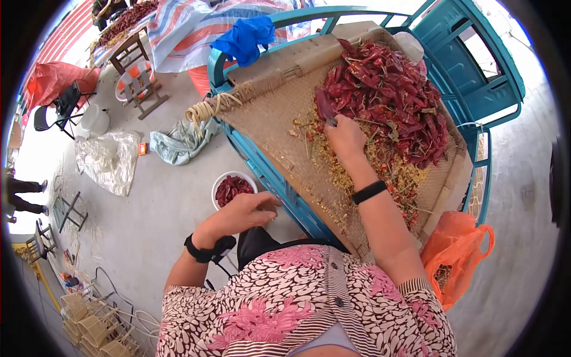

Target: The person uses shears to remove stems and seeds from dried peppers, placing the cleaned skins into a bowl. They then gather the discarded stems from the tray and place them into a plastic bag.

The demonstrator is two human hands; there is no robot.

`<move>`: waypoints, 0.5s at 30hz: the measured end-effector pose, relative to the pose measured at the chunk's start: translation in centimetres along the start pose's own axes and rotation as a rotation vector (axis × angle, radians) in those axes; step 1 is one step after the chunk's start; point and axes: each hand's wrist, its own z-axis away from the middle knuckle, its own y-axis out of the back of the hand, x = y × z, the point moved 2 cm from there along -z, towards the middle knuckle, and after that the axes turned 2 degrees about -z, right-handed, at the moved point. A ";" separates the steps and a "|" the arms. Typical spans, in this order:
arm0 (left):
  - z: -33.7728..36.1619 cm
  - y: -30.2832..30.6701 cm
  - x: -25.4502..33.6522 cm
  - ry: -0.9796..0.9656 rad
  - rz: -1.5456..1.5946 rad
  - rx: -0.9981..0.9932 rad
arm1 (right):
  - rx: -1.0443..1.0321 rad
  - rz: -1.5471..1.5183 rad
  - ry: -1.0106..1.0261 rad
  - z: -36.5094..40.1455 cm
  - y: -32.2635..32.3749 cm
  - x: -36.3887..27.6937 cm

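A large heap of dried red chili peppers (386, 98) lies on a woven mat (279, 122) on the bed of a teal cart (262, 163). My right hand (347, 140) reaches to the heap's near left edge, its fingers closed around a small dark grey thing (331, 121) I cannot make out, right against the peppers. Yellow seeds and broken bits (342, 178) are scattered under my right forearm. My left hand (244, 211) hovers beside the cart, fingers loosely bent and apart, with nothing visible in it. Close below it on the floor stands a white bowl (216, 193) containing red chili pieces (232, 189).
An orange plastic bag (455, 250) hangs at the cart's near right corner. Blue cloth (247, 40) drapes over the cart rail. Plastic sheets (110, 157), a small wooden chair (140, 77) and stacked baskets (95, 327) are on the floor to the left. Another person's legs (27, 196) show at far left.
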 end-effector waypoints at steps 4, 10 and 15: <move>-0.9 -0.1 4.7 -0.214 -0.152 0.135 | 0.121 0.006 0.109 2.4 3.4 0.9; -7.1 -0.6 9.1 -0.590 -0.614 0.655 | 0.259 -0.159 0.308 8.9 7.1 2.5; -11.3 -3.0 9.6 -0.572 -0.576 0.511 | 0.309 -0.477 0.333 12.2 8.8 3.2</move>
